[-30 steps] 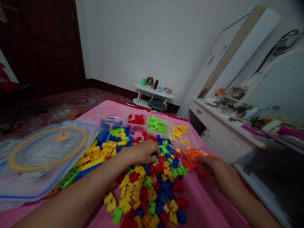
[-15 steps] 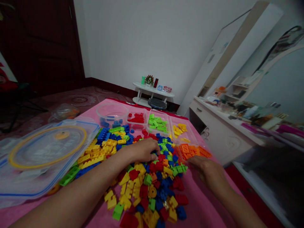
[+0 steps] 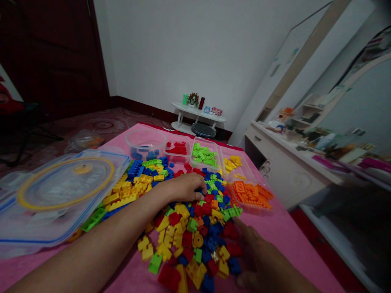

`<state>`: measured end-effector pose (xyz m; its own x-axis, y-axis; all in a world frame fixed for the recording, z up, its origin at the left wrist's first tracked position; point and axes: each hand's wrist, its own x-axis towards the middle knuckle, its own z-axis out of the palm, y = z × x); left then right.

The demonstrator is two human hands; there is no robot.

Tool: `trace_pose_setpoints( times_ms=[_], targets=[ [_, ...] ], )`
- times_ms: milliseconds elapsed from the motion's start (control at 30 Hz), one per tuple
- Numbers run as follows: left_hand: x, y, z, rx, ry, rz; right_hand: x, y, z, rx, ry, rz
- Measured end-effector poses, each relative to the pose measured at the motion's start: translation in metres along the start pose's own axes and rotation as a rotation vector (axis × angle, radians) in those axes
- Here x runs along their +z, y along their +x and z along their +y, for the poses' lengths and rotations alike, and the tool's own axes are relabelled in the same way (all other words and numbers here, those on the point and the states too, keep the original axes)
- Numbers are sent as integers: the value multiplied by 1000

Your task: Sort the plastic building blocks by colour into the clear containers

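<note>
My left hand (image 3: 187,187) reaches into the middle of a mixed pile of toy building bricks (image 3: 183,238). Its fingers curl down among the bricks, with the thumb near the fingertips; whatever lies between them is hidden. At the pile's right edge is my right hand (image 3: 258,248), slightly blurred, its fingers stretched forward and the thumb apart, with nothing visible in it. A lime-green toothed brick (image 3: 232,213) lies just beyond its fingertips. Orange bricks (image 3: 250,193) fill a clear box (image 3: 259,207) farther back on the right.
Along the far side stand clear containers of blue bricks (image 3: 152,156), red bricks (image 3: 177,148), lime bricks (image 3: 204,154) and yellow bricks (image 3: 232,162). Clear lids (image 3: 65,224) with a yellow ring (image 3: 111,179) lie at the left. A pink cloth (image 3: 301,248) covers the table.
My right hand has drawn back from the orange bricks' box, moving nearer and slightly left to the pile's right edge. My left hand has stayed nearly in place among the bricks.
</note>
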<state>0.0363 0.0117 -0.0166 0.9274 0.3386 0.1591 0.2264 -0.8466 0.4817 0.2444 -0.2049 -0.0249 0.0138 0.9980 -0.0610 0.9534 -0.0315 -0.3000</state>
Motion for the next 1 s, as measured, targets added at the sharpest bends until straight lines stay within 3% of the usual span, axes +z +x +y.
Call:
trace_pose_setpoints(
  times_ms=[133, 333, 433, 533, 600, 700, 767, 933, 1000],
  targets=[
    [-5, -2, -5, -17, -48, 19, 20, 10, -11, 21, 223, 14],
    [-25, -6, -11, -95, -147, 54, 23, 54, -45, -25, 347, 183],
    [-36, -5, -13, -165, -311, 235, 16, 86, -59, -83, 323, 217],
    [-47, -5, -16, -235, -691, 508, 5, 108, -71, -169, 208, 170],
    [-57, -10, -18, -272, -957, 650, -3, 111, -81, -207, 62, 156],
    [-74, -19, -21, -296, -1185, 822, -9, 97, -100, -270, -172, 265],
    [-84, -26, -23, -296, -1265, 913, -4, 80, -114, -390, -242, 350],
    [-99, -37, -23, -312, -1450, 1042, 42, 47, -134, -945, -252, 422],
    [-103, -40, -22, -330, -1524, 1065, 56, 46, -134, -1046, -275, 395]
  ],
)
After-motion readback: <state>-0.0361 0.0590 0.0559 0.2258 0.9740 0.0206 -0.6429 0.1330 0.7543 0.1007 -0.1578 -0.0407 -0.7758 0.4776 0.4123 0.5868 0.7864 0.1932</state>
